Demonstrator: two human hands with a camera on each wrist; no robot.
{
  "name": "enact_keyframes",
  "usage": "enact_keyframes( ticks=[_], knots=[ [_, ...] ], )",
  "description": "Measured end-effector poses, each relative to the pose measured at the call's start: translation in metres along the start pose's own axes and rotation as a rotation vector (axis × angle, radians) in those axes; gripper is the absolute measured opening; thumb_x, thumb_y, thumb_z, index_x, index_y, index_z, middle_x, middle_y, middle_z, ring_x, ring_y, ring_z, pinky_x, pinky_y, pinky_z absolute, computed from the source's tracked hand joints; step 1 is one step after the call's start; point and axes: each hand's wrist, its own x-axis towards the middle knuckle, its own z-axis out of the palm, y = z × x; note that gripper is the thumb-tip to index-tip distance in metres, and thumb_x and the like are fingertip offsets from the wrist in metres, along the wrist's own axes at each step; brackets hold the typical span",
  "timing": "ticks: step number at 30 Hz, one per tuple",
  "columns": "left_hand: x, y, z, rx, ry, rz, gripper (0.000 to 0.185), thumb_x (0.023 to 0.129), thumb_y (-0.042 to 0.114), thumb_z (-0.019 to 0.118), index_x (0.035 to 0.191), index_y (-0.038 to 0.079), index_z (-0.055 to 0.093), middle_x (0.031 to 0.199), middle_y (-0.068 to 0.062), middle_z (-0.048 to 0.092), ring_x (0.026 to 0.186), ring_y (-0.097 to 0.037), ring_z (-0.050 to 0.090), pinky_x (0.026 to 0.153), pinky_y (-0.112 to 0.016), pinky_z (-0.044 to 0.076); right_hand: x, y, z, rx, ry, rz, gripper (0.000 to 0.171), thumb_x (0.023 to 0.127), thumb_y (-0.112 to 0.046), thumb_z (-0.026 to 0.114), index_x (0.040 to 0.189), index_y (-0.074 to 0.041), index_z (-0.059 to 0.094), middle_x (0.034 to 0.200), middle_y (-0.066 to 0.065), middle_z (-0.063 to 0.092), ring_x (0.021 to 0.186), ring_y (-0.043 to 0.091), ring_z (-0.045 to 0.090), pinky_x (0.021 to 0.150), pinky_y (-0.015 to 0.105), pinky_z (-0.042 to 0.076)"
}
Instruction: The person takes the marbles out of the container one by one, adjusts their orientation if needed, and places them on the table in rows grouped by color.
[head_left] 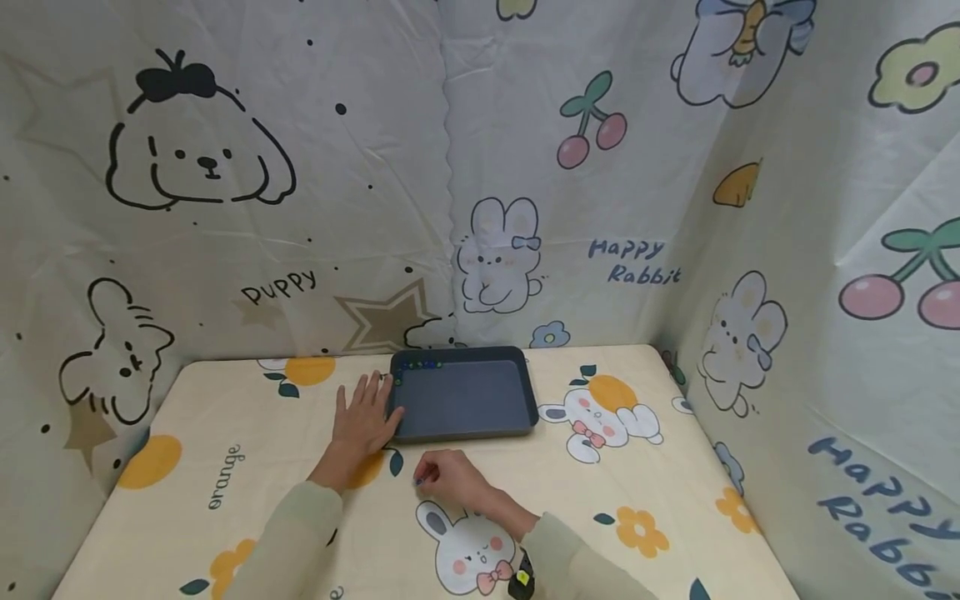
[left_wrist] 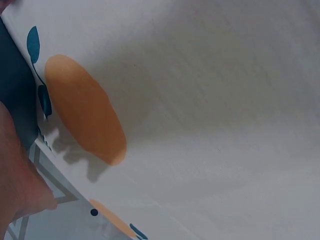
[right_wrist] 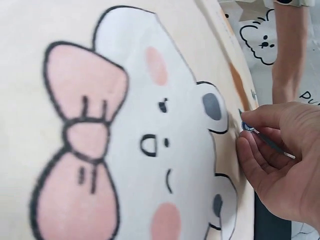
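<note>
Cream surface (head_left: 247,433) under both hands, printed with oranges, flowers and rabbits. Cartoon cloth walls (head_left: 225,208) close behind and to either side, with puppies, cherries and rabbits drawn on.

Left hand (head_left: 365,418) spread flat on the surface, fingers straight, thumb side touching the left edge of a dark tray (head_left: 465,398). Gripping nothing. Row of small green and blue beads (head_left: 418,365) in the tray's far left corner, just beyond the fingertips.

Right hand (head_left: 447,478) just nearer than the tray, curled, knuckles resting on the surface. Thumb and forefinger pinching a thin dark pin (right_wrist: 267,141) with a small blue bead (right_wrist: 246,126) at its tip, touching the cloth.
</note>
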Motion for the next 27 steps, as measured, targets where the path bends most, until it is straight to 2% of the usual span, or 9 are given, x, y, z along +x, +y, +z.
enact_keyframes(
  ticks=[8, 27],
  knots=[
    [0.0016, -0.0011, 0.0006, 0.024, -0.006, -0.003, 0.073, 0.104, 0.048, 0.038, 0.159, 0.005, 0.018, 0.163, -0.021, 0.015, 0.150, -0.039, 0.009, 0.115, -0.064, -0.003, 0.0015, 0.0070, 0.0076, -0.034, 0.035, 0.002, 0.017, 0.084, 0.001, 0.074, 0.086, -0.015, 0.069, 0.076, -0.014, 0.059, 0.066, -0.002, 0.055, 0.059, 0.016, 0.048],
    [0.0016, 0.0001, -0.0012, 0.020, -0.020, -0.012, 0.074, 0.104, 0.050, 0.039, 0.159, 0.006, 0.019, 0.163, -0.021, 0.016, 0.150, -0.040, 0.009, 0.115, -0.065, -0.003, 0.0022, 0.0084, 0.0091, -0.072, 0.028, -0.024, 0.014, 0.084, -0.003, 0.075, 0.089, -0.014, 0.068, 0.079, -0.011, 0.057, 0.068, -0.002, 0.052, 0.063, 0.015, 0.046]
  ],
)
